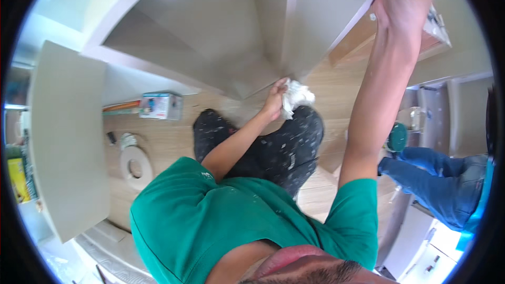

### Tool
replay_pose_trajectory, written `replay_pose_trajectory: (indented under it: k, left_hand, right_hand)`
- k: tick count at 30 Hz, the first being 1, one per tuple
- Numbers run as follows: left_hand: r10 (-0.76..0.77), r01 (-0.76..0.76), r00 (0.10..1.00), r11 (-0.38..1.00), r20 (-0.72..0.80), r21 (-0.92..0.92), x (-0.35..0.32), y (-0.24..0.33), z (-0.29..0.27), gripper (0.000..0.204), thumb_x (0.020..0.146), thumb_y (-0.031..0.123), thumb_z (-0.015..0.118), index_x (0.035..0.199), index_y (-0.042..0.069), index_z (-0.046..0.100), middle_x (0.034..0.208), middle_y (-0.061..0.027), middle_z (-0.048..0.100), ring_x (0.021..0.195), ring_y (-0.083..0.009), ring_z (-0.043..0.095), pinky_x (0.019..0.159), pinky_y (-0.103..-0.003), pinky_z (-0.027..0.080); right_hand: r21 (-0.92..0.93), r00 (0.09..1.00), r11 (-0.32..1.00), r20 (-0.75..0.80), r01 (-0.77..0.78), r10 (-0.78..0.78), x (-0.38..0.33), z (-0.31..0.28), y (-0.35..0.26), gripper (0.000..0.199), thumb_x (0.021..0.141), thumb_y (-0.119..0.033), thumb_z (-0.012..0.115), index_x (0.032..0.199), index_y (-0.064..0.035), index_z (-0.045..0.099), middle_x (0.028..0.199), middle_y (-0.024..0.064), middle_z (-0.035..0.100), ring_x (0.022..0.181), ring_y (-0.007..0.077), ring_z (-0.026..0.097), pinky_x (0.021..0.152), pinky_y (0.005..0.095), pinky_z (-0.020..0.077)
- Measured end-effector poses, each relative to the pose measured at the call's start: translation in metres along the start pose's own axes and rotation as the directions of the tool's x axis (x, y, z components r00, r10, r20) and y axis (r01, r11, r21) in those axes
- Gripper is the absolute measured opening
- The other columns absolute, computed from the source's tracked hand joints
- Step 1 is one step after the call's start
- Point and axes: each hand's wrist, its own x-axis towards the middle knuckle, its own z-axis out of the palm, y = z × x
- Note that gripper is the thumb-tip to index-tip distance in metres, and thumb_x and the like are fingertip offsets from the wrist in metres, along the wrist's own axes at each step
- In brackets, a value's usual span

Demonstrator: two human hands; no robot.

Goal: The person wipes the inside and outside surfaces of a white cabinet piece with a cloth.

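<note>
My left hand (274,100) is closed around a crumpled white cloth (298,98), low down in front of my knees. The cloth is beside the bottom corner of a grey cabinet (210,21), whose open inside faces me. My right arm reaches far up and forward. At the upper right, my right hand (404,2) grips the edge of the pale grey cabinet door (329,13). Its fingertips are partly hidden behind that edge.
A small box (160,106) and a roll of tape (136,167) lie on the wooden floor to my left. Another open door panel (68,142) stands farther left. A person in blue jeans (447,176) is at the right, near a green round container (397,137).
</note>
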Motion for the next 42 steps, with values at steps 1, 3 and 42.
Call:
replay_pose_trajectory:
  k: [1,3,42]
  left_hand:
    - [0.083,-0.085,0.995,0.996,0.062,0.031,-0.026,0.02,-0.012,0.038,0.108,0.006,0.045,0.145,0.002,0.05,0.135,-0.0111,0.061,0.12,-0.0188,0.06,0.105,-0.034,0.049]
    - [0.216,-0.231,0.964,0.969,0.154,0.085,-0.071,0.06,-0.025,0.037,0.109,0.009,0.048,0.144,0.0,0.05,0.136,-0.0111,0.061,0.122,-0.0181,0.06,0.107,-0.033,0.047]
    - [0.734,-0.753,0.524,0.162,0.433,0.638,-0.262,0.463,0.071,0.06,0.109,0.036,0.039,0.15,-0.007,0.039,0.155,-0.0271,0.043,0.151,-0.0333,0.032,0.126,-0.049,0.02]
  right_hand:
    - [0.008,0.999,0.999,0.006,-0.044,0.043,0.004,0.007,-0.003,0.014,0.092,-0.006,0.06,0.1,0.0023,0.066,0.101,0.0119,0.067,0.105,0.0213,0.063,0.104,0.0348,0.0469]
    - [0.058,0.991,0.991,-0.053,-0.117,0.12,0.004,0.028,-0.01,0.015,0.092,-0.005,0.059,0.103,0.0025,0.066,0.104,0.0117,0.068,0.106,0.0208,0.064,0.102,0.0347,0.0479]
    - [0.449,0.776,0.68,0.05,-0.58,0.629,-0.085,0.288,0.132,0.076,0.103,-0.06,0.048,0.141,0.0055,0.055,0.134,0.0152,0.062,0.123,0.0216,0.052,0.111,0.0339,0.0365]
